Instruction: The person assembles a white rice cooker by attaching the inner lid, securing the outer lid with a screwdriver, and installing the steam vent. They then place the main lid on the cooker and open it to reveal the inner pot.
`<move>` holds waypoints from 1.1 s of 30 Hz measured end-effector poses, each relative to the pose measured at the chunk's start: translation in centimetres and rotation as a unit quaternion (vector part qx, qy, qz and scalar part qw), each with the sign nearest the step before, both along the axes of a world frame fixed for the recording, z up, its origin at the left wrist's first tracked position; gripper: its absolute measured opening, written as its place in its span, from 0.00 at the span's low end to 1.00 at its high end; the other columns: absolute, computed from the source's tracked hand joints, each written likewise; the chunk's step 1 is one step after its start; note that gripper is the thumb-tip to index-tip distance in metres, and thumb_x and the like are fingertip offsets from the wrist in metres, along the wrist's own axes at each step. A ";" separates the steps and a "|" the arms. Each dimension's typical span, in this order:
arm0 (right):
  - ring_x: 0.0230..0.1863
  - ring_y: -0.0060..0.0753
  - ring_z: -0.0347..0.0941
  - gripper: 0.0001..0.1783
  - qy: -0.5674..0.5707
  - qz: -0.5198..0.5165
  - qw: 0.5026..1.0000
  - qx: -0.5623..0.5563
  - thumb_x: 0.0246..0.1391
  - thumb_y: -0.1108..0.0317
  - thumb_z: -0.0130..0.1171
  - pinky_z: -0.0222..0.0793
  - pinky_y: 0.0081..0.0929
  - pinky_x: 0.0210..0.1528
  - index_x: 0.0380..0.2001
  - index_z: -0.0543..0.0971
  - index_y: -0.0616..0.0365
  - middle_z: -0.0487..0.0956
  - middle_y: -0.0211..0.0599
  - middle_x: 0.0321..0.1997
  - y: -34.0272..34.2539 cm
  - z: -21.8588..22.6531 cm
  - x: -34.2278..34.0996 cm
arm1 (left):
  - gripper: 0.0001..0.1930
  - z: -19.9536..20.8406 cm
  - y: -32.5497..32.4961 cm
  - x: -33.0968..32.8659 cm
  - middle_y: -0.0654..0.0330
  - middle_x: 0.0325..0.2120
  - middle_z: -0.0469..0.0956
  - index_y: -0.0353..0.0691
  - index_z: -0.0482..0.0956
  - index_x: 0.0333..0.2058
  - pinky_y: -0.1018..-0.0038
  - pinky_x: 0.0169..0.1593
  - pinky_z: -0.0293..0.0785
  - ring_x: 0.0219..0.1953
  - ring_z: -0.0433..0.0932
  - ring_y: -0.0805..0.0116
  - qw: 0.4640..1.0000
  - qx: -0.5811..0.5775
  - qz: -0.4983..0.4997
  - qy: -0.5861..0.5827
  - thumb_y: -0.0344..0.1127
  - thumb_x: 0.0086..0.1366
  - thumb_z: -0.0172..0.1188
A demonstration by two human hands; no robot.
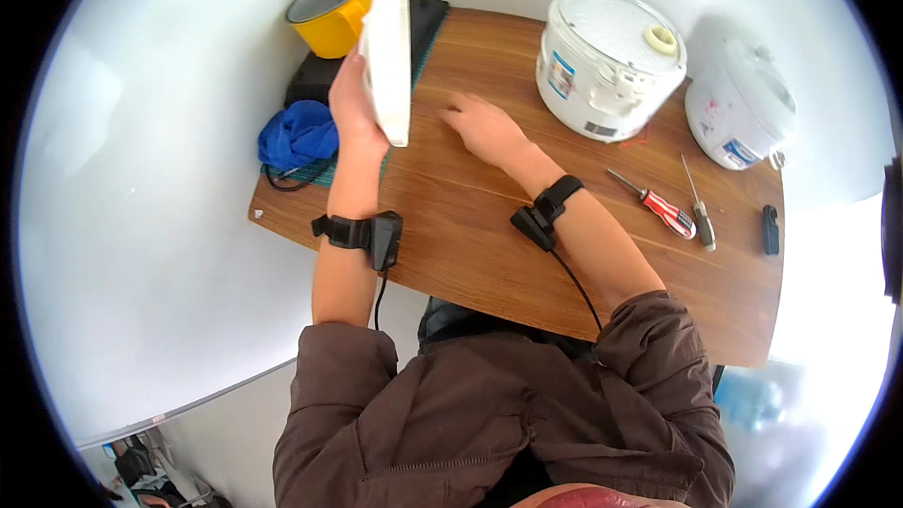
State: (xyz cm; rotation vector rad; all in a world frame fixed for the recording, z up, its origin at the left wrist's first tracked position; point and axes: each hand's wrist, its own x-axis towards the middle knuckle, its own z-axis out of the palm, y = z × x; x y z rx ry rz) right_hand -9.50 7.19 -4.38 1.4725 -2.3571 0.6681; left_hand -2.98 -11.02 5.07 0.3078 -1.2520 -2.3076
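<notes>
Held piece: white, flat, slab-like object, apparently hard plastic, standing roughly upright in the left grip, at the left part of the brown wood-grain surface, just right of the yellow pot with a dark lid and yellow knob. Left grip is closed on the slab's left side near its lower end; fingertips are mostly hidden, and contact between slab and surface cannot be told. Right grip is loose, fingers part-extended near the surface, no object visible in it. Handling estimate: stiff, will not sag; probably light to moderate, since one hand holds it up. Smooth-looking faces may slip under flat fingers, and a thin shell could crack or scuff if dropped on a corner. Best hold: opposite long edges, one grip each, around mid-height; the right-hand edge is free. A single low hold likely leaves it top-heavy, prone to tipping. Avoid pressing the broad side hidden from view; its details are unknown.
</notes>
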 end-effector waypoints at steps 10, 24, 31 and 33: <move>0.41 0.49 0.80 0.06 -0.050 -0.046 0.996 -0.063 0.53 0.77 0.62 0.80 0.42 0.44 0.35 0.83 0.59 0.79 0.44 0.40 5.9 1.1 2.8 | 0.27 -5.0 4.0 -2.2 0.42 0.62 0.74 0.30 0.70 0.65 0.64 0.65 0.68 0.63 0.74 0.52 0.952 -0.292 0.067 -0.070 0.40 0.73 0.54; 0.40 0.20 0.81 0.07 -0.485 -0.136 0.744 -0.439 0.63 0.75 0.63 0.78 0.21 0.41 0.44 0.81 0.63 0.83 0.32 0.39 20.0 2.8 6.3 | 0.26 -6.0 8.5 -1.5 0.47 0.48 0.75 0.38 0.77 0.58 0.54 0.54 0.71 0.50 0.75 0.44 0.506 -0.833 0.202 -0.093 0.43 0.65 0.66; 0.37 0.19 0.80 0.10 -0.602 -0.025 0.616 -0.508 0.63 0.71 0.65 0.77 0.19 0.41 0.46 0.79 0.59 0.83 0.29 0.38 21.0 1.5 6.8 | 0.15 -2.7 19.7 0.9 0.58 0.39 0.78 0.37 0.85 0.47 0.74 0.43 0.78 0.38 0.80 0.68 0.773 -0.539 -0.285 0.177 0.19 0.61 0.67; 0.36 0.19 0.79 0.10 -0.604 -0.025 0.615 -0.506 0.64 0.71 0.65 0.77 0.19 0.40 0.47 0.78 0.59 0.84 0.29 0.38 21.4 1.9 6.9 | 0.14 -4.3 20.6 0.5 0.60 0.40 0.78 0.36 0.85 0.48 0.77 0.43 0.78 0.39 0.79 0.71 0.788 -0.508 -0.283 0.200 0.20 0.63 0.67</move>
